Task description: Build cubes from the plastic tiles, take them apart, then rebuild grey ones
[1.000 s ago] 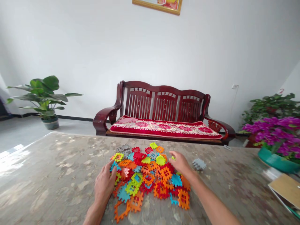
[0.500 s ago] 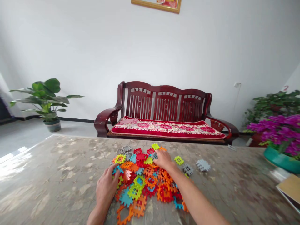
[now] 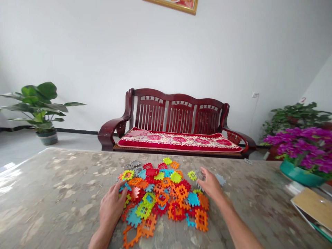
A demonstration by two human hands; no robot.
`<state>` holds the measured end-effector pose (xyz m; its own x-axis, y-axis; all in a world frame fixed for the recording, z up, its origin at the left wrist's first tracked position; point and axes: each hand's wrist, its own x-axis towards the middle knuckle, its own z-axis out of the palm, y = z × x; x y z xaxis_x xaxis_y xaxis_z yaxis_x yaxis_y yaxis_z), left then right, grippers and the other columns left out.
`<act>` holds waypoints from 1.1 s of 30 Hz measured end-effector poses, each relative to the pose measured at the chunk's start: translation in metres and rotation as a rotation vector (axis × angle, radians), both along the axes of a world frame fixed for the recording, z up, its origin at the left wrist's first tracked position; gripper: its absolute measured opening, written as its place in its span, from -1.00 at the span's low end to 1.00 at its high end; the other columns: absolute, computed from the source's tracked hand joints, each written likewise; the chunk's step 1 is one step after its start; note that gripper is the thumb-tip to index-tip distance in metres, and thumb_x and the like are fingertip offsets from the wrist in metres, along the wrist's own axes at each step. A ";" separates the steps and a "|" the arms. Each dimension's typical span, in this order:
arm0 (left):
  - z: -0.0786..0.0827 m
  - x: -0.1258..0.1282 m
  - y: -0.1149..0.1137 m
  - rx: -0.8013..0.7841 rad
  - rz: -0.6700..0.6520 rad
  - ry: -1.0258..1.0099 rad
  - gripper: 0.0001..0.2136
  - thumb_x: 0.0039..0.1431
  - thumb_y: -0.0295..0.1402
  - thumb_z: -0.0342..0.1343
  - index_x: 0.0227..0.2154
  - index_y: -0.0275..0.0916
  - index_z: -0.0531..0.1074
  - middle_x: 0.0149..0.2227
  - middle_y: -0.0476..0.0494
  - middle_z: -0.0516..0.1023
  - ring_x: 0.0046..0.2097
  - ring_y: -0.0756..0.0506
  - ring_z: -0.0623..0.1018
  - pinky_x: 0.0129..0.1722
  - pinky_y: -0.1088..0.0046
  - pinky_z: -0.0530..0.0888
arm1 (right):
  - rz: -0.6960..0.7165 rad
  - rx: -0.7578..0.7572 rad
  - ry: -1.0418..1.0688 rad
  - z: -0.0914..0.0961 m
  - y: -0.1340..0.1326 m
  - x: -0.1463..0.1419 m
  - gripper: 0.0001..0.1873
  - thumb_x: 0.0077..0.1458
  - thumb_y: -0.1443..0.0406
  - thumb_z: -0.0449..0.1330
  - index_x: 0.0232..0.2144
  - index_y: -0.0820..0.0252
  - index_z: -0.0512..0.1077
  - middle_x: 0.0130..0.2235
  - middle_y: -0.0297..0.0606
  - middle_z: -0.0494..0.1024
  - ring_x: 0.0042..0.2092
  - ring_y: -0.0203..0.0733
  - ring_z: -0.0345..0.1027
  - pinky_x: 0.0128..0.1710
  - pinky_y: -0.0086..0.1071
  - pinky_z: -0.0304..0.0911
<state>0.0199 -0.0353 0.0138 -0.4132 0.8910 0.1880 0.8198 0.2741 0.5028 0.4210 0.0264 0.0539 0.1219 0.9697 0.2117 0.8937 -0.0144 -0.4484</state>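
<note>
A pile of interlocking plastic tiles with toothed edges, in red, orange, lime, blue and grey, covers the middle of the table. My left hand (image 3: 112,200) lies at the pile's left side, fingers stretched out and touching a blue tile (image 3: 126,187). To the right of the pile, my right hand (image 3: 211,185) has a grey tile (image 3: 199,174) between thumb and fingers, partly overlapping other grey tiles beneath. A lime tile (image 3: 192,175) lies just left of that hand. Beyond its wrist, a pale grey tile (image 3: 220,180) is partly hidden.
The patterned table (image 3: 64,193) reaches to a wooden bench (image 3: 178,110) with a red cushion. At the right stand purple flowers in a teal pot (image 3: 301,173), beside a tan book or box (image 3: 313,205). A few grey tiles (image 3: 133,165) sit at the pile's back left.
My right hand has moved right from the back of the pile to the grey tiles, carrying a grey tile. My left hand stays by the pile. The view has turned slightly right.
</note>
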 end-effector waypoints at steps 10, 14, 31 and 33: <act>-0.004 -0.004 0.003 -0.039 -0.040 0.013 -0.61 0.31 -0.19 -0.19 0.02 -0.09 0.47 0.14 -0.13 0.48 0.07 -0.20 0.52 0.01 0.28 0.42 | -0.035 -0.044 -0.105 -0.015 -0.019 0.015 -0.33 -0.04 0.28 0.21 0.17 0.23 0.29 0.02 -0.10 0.55 0.05 -0.01 0.40 0.08 -0.24 0.23; -0.007 -0.006 0.003 -0.035 -0.041 0.014 -0.60 0.31 -0.17 -0.19 0.02 -0.08 0.47 0.15 -0.14 0.47 0.07 -0.20 0.52 0.02 0.28 0.41 | -0.103 0.063 -0.023 -0.023 -0.026 0.031 -0.39 0.00 0.24 0.16 0.14 0.19 0.29 0.07 -0.10 0.50 0.07 -0.02 0.38 0.09 -0.23 0.23; -0.005 -0.006 0.004 -0.033 -0.019 0.035 -0.63 0.30 -0.19 -0.16 -0.01 -0.07 0.49 0.11 -0.10 0.51 0.04 -0.18 0.53 -0.01 0.32 0.43 | -0.106 0.155 -0.135 -0.064 -0.021 0.105 -0.44 0.14 0.30 -0.02 0.21 0.11 0.19 0.24 -0.12 0.21 0.25 -0.05 0.17 0.20 -0.21 0.16; -0.004 -0.005 0.002 -0.011 -0.021 0.032 -0.64 0.29 -0.20 -0.14 -0.03 -0.06 0.51 0.09 -0.08 0.52 0.01 -0.15 0.54 -0.03 0.36 0.43 | -0.096 0.170 -0.124 -0.069 -0.019 0.108 -0.47 0.16 0.28 -0.04 0.19 0.09 0.23 0.19 -0.12 0.27 0.19 -0.05 0.25 0.15 -0.22 0.22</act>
<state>0.0151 -0.0331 0.0101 -0.3887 0.9014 0.1909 0.8409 0.2624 0.4732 0.5294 0.0079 -0.0152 0.1746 0.9041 0.3899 0.9404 -0.0357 -0.3382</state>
